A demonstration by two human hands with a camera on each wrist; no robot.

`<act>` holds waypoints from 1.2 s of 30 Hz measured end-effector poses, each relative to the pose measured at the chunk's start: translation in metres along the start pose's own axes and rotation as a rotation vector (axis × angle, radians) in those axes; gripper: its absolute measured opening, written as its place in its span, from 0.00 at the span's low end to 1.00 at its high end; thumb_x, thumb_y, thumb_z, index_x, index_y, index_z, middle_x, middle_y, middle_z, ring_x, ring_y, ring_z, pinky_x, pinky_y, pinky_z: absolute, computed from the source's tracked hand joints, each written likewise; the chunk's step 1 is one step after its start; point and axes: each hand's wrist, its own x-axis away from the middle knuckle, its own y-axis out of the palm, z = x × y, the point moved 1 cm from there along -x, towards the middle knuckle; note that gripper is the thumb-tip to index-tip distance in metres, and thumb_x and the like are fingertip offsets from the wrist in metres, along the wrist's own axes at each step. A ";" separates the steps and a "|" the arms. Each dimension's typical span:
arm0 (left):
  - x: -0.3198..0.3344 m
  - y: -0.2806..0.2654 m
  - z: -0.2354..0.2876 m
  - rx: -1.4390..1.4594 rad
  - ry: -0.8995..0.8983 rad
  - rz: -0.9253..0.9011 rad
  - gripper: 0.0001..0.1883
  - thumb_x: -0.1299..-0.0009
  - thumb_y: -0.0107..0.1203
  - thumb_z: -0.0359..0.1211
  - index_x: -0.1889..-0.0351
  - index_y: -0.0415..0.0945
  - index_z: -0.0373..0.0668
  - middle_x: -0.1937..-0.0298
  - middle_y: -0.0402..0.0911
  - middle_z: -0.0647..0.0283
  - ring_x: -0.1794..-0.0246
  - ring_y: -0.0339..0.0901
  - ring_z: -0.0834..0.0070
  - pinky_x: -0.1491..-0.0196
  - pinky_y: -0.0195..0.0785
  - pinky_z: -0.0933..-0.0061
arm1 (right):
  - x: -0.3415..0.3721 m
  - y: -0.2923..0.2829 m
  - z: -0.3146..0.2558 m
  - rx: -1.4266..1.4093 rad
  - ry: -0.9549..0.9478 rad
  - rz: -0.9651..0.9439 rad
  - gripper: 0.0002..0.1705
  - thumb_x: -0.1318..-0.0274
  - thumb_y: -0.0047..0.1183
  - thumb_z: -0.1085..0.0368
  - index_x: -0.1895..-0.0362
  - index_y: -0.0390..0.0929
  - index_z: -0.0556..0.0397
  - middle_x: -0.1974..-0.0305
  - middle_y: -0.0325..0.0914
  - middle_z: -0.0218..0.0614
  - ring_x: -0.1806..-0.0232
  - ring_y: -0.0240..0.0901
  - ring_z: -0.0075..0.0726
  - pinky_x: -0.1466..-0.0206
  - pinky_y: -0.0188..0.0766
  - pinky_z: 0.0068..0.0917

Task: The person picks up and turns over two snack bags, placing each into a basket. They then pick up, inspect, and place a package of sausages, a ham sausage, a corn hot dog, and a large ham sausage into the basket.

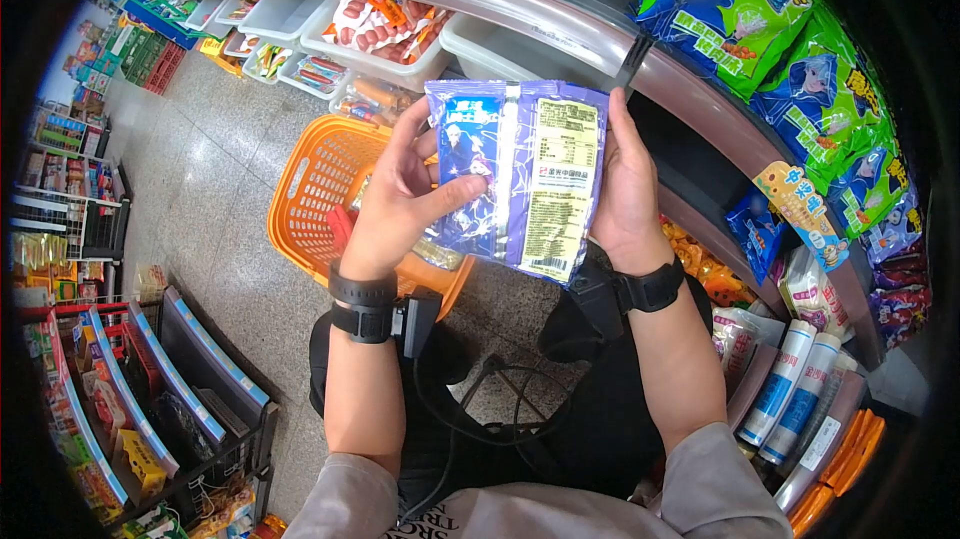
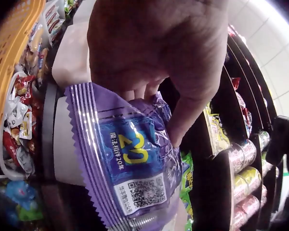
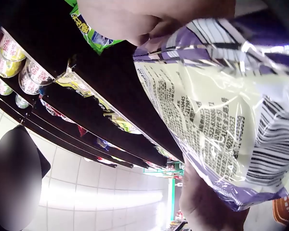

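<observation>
Two hands (image 1: 393, 204) (image 1: 632, 194) gripping a purple packet (image 1: 515, 184), QR code (image 2: 141, 193) showing in the left wrist view alone

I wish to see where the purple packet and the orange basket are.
Purple packet (image 1: 518, 179), head view: middle of its printed face.
Orange basket (image 1: 316, 174), head view: its perforated side wall.

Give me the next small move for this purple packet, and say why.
Probably lower the purple packet toward the orange basket: the left hand and right hand both hold it, and the basket, with a red item inside, sits open below the left hand.
</observation>
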 end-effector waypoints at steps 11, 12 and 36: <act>-0.001 0.001 0.001 -0.016 -0.003 -0.007 0.43 0.40 0.60 0.18 0.29 0.46 0.37 0.44 0.74 0.54 0.48 0.77 0.72 0.47 0.73 0.72 | -0.001 -0.001 0.001 0.015 -0.015 0.022 0.24 0.30 0.39 0.46 0.50 0.74 0.53 0.53 0.75 0.33 0.51 0.71 0.26 0.45 0.66 0.25; -0.001 0.001 0.002 -0.019 -0.001 -0.006 0.43 0.40 0.60 0.18 0.29 0.46 0.37 0.45 0.74 0.54 0.48 0.77 0.72 0.48 0.73 0.72 | -0.001 -0.001 0.001 0.020 -0.018 0.024 0.24 0.30 0.39 0.47 0.50 0.74 0.53 0.53 0.75 0.33 0.51 0.71 0.26 0.45 0.66 0.25; -0.002 0.001 0.003 -0.065 0.057 0.012 0.44 0.41 0.65 0.22 0.30 0.49 0.38 0.41 0.66 0.56 0.45 0.73 0.71 0.46 0.72 0.72 | 0.001 0.004 -0.003 0.019 -0.051 -0.056 0.23 0.31 0.40 0.48 0.48 0.75 0.53 0.51 0.75 0.33 0.49 0.70 0.28 0.42 0.63 0.27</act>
